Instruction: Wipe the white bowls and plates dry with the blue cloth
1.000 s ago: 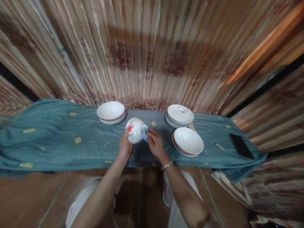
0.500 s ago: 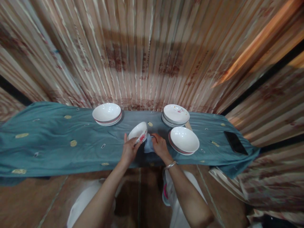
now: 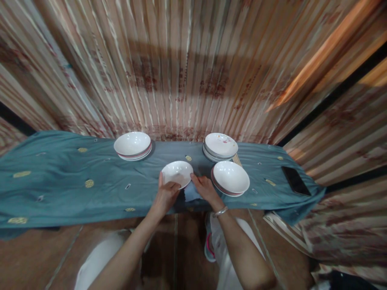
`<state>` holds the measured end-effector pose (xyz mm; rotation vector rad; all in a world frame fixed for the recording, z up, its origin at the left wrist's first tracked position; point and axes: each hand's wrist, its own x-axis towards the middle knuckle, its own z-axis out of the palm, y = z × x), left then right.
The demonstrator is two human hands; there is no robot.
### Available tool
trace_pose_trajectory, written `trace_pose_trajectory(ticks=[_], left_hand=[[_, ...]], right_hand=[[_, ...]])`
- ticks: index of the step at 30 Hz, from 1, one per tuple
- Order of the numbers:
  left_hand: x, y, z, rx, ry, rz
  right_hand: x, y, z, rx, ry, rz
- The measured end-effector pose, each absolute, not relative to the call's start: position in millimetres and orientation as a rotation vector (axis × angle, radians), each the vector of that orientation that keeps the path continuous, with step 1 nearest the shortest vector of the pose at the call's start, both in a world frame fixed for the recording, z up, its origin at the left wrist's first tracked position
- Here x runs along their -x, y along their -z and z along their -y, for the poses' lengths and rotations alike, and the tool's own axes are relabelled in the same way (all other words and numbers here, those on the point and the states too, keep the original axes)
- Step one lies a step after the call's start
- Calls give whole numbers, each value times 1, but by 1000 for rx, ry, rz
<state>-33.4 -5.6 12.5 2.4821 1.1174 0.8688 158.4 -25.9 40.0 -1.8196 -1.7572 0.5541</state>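
A white bowl (image 3: 177, 171) is held over the front middle of the cloth-covered table, its glossy inside facing up. My left hand (image 3: 165, 197) grips its left and near side, thumb along the rim and fingers closed over the near edge. At the right rim, my right hand (image 3: 205, 189) has its fingers closed on the bowl's edge. A light blue cloth (image 3: 192, 192) shows just below and left of that hand; whether any of it is in the fingers is hidden.
Stacked white bowls (image 3: 133, 144) stand at the back left. Stacked plates (image 3: 220, 144) with a floral top one are at the back right, and more bowls (image 3: 231, 177) sit before them. A black phone (image 3: 295, 180) lies far right on the teal tablecloth (image 3: 60, 177). Behind hangs a curtain (image 3: 169, 72).
The bowl has turned from a tilt showing its flowered outside to nearly level. My right hand has come onto its right rim, and the blue cloth now shows lower down.
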Motion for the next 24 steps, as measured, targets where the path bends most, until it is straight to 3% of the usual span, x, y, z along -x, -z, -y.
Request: trace_pose_trajectory(ticks=[4,12,20,24], left_hand=[[33,-9,11,-2505,-848,-1081],[41,-14,18,-2305,-996,-1140],[53,10,-2,-992,-1426,-1307],[50,12,-5,-816,-1420,-1205]], right_hand=[[-161,-42,32,1921,-739,1786],[-159,-37,36,1921,-746,1774],[-154,-42,35,1913,-841,1755],[-148,-44,36,1931,-776,1750]])
